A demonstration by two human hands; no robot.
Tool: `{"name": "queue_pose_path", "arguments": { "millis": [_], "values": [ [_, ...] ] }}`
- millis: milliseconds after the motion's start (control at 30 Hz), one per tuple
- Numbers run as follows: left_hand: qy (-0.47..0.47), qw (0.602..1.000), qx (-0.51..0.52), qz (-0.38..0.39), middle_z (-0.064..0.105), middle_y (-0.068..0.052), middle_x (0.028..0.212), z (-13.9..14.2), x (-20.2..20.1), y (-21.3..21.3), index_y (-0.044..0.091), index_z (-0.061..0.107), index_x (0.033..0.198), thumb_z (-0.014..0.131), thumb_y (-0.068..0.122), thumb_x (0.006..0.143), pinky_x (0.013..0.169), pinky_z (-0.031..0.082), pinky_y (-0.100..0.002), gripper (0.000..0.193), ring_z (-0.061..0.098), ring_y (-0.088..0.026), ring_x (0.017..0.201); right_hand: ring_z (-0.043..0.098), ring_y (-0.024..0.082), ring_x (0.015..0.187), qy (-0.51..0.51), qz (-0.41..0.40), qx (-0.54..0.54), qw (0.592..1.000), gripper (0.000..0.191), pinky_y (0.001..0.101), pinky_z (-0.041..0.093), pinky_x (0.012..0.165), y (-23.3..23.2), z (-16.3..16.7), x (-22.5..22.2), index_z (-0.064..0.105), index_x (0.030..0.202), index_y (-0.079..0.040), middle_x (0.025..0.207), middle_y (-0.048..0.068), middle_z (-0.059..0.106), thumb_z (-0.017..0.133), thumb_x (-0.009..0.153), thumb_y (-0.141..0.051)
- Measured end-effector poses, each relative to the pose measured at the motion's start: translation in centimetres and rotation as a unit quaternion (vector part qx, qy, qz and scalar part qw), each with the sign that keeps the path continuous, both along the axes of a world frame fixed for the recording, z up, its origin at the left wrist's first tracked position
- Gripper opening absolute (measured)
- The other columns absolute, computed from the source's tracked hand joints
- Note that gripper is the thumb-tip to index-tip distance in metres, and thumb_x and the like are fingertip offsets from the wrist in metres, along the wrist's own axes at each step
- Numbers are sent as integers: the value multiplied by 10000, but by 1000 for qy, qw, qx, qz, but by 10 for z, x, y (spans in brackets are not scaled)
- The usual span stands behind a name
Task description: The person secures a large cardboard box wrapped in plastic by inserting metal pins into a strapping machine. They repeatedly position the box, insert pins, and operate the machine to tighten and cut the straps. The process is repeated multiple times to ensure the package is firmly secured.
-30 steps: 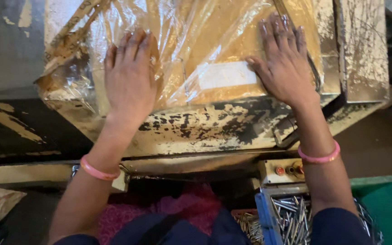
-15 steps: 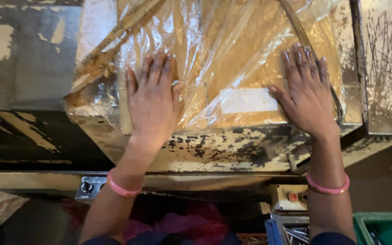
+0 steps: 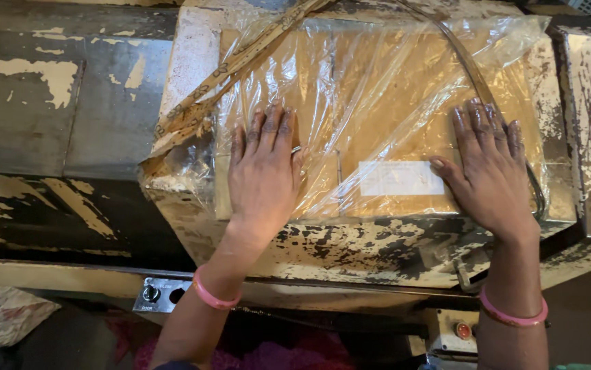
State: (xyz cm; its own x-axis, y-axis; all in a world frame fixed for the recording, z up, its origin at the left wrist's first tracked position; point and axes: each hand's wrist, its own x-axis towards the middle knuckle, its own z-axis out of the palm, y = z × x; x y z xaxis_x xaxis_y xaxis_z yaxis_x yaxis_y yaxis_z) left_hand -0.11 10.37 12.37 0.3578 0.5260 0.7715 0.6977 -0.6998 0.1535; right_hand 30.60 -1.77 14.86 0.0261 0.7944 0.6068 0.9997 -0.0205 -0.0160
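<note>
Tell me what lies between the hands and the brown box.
Clear plastic wrap covers the box. Left hand and right hand press flat on the wrap, not the bare cardboard.

A thin pink bangle [image 3: 213, 297] is worn on the left wrist, and a matching pink bangle [image 3: 512, 316] on the right. The forearms are left bare, without sleeves. A small ring [image 3: 296, 149] is seen on the left hand [image 3: 262, 175].
</note>
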Motion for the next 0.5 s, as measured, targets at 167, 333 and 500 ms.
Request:
{"name": "queue_pose_path", "arguments": {
  "millis": [167, 333, 500],
  "values": [
    [13, 1000, 2, 13, 482, -188, 1560, -2, 0, 3, 6, 479, 1504, 554, 309, 1033, 1237, 251, -539, 565, 435, -363, 1459, 193, 389, 1564, -2, -2, -2, 1000, 840, 530, 89, 1264, 0, 1, 0, 326, 1618, -64, 1690, 201, 256, 340, 1026, -659],
    [1, 1000, 2, 4, 475, -191, 1565, -2, 1, 3, -1, 482, 1500, 564, 303, 1038, 1240, 259, -540, 559, 434, -362, 1464, 193, 385, 1566, -1, -5, 0, 1000, 846, 528, 90, 1266, 0, 0, 0, 331, 1617, -67, 1688, 197, 263, 324, 1026, -672],
    [7, 1000, -2, 0, 479, -185, 1560, -1, 0, 2, 0, 489, 1487, 583, 263, 1000, 1228, 256, -541, 561, 433, -362, 1457, 196, 384, 1565, -5, -15, -2, 1000, 850, 530, 89, 1269, 1, -1, 1, 337, 1619, -70, 1686, 191, 271, 318, 1027, -680]
  ]
}}
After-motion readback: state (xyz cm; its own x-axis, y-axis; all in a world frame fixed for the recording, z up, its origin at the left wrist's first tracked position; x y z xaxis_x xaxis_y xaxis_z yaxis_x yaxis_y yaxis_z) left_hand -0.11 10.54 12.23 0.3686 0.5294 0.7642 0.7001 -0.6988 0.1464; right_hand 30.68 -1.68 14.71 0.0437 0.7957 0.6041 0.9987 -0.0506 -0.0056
